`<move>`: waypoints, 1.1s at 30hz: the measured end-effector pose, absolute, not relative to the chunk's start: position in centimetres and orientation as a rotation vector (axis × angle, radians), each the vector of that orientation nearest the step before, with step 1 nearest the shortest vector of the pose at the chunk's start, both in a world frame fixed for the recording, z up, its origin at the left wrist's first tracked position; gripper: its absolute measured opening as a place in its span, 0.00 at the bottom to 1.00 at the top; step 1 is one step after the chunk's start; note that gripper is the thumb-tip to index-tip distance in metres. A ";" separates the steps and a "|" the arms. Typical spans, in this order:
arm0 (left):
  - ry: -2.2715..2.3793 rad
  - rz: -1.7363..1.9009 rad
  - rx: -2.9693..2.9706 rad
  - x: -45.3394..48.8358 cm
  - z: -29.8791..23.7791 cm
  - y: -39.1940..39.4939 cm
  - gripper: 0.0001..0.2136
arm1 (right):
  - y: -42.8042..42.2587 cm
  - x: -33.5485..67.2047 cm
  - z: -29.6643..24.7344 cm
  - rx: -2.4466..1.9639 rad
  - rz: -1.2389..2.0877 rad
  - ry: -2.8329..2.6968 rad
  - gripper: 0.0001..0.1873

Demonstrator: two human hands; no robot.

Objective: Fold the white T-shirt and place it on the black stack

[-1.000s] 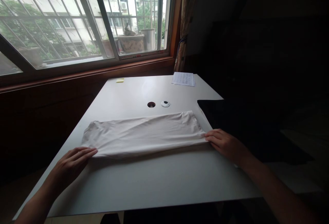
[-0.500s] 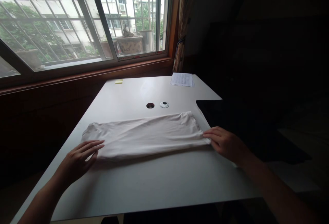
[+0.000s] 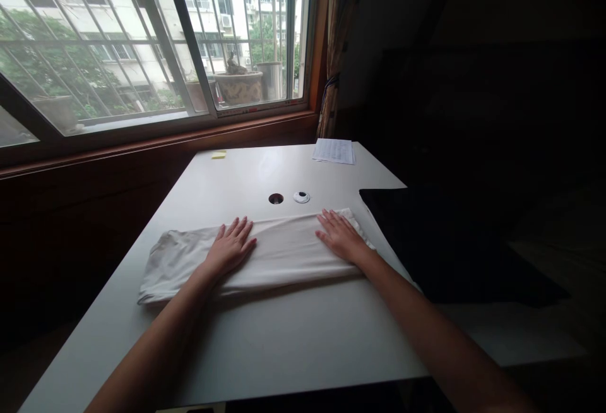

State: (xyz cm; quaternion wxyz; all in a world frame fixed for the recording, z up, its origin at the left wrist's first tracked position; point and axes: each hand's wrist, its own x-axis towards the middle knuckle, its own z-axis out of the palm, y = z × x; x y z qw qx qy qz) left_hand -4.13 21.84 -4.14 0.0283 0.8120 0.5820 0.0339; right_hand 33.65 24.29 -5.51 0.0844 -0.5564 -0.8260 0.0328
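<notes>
A white piece of clothing (image 3: 284, 249), folded into a long band, lies across the table; its exact kind cannot be made out. My left hand (image 3: 231, 245) rests flat on its left-middle part, fingers spread and pointing away from me. Toward the right end, my right hand (image 3: 341, 236) also lies flat on the fabric with its fingers apart. Neither hand grips the cloth. Small wrinkles run along the left end of the band, and my left forearm hides part of its near edge.
The white table (image 3: 293, 337) has a cable hole (image 3: 276, 199) and a round cover (image 3: 302, 197) beyond the cloth. Printed papers (image 3: 334, 151) and yellow sticky notes (image 3: 218, 155) lie at the far edge. Dark fabric (image 3: 426, 242) covers the right side. A barred window stands behind.
Both hands have moved inward and forward from the two ends of the white cloth onto its top. My right hand has let go of the right corner.
</notes>
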 end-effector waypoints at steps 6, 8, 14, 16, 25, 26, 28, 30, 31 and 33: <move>1.894 0.113 2.443 -6.0 -4.7 21.8 0.31 | 25.2 35.2 -5.8 -1.731 0.076 -2.439 0.37; 1.889 0.095 2.452 -6.4 -4.7 21.8 0.31 | 25.4 35.5 -5.8 -1.750 0.076 -2.438 0.38; 1.950 0.037 2.432 -9.8 -4.5 21.8 0.31 | 25.8 36.2 -6.0 -1.766 0.062 -2.417 0.39; 1.985 0.022 2.408 -11.7 -4.4 21.8 0.31 | 25.9 36.4 -6.0 -1.781 0.073 -2.420 0.39; 2.240 -0.058 2.190 -19.8 -5.3 22.0 0.33 | 26.1 36.8 -5.8 -1.969 0.070 -2.350 0.40; 2.254 -0.057 2.183 -20.2 -5.4 22.0 0.33 | 26.1 37.0 -5.8 -1.988 0.072 -2.336 0.40; 2.272 -0.052 2.171 -20.5 -5.6 22.0 0.33 | 26.2 37.3 -5.8 -2.019 0.078 -2.309 0.40; 2.290 -0.045 2.150 -20.5 -5.6 22.0 0.32 | 26.3 37.7 -5.9 -2.043 0.082 -2.282 0.40; 2.298 -0.039 2.136 -20.5 -5.6 22.0 0.32 | 26.4 37.9 -5.9 -2.056 0.085 -2.268 0.39; 2.316 -0.027 2.110 -20.6 -5.6 22.0 0.32 | 26.5 38.2 -6.0 -2.075 0.090 -2.245 0.39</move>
